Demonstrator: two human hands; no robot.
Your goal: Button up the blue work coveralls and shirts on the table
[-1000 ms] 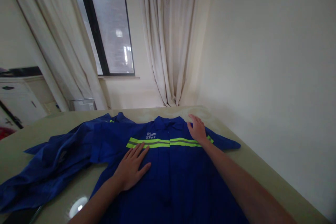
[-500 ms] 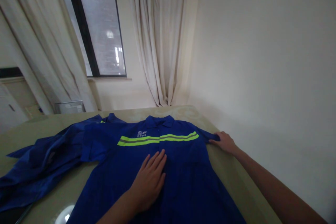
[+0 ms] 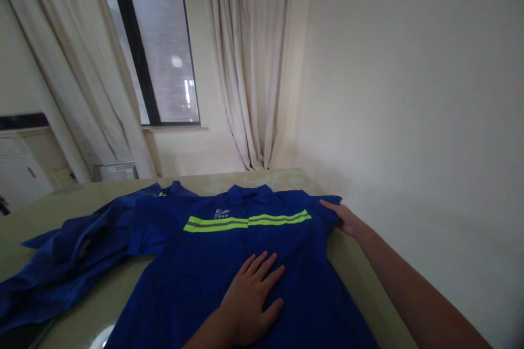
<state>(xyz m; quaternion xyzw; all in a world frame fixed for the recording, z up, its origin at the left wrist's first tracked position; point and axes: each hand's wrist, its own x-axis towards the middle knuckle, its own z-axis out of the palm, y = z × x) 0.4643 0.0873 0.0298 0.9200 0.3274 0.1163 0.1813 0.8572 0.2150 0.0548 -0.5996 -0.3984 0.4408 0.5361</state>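
Observation:
A blue short-sleeved work shirt (image 3: 204, 272) lies spread front up, collar at the far end. Across its chest runs a yellow-green reflective band (image 3: 278, 219) with a grey stripe, and a white logo (image 3: 221, 213) sits above it at the left. My left hand (image 3: 256, 302) rests flat on the shirt front below the band, fingers spread. At the right-hand sleeve (image 3: 327, 208), my right hand (image 3: 346, 218) grips the cloth near its end, thumb on top and the other fingers mostly hidden.
More rumpled blue clothing (image 3: 77, 251) lies against the shirt's left side on the pale green table (image 3: 274, 176). A white round object (image 3: 102, 337) shows at the near left. A wall (image 3: 409, 120) borders the table's right side; a curtain (image 3: 254, 65) hangs behind.
My left hand has slid nearer and to the right over the shirt, fingers wider apart. The right-hand sleeve now spreads broader and higher, with my right hand's thumb on top.

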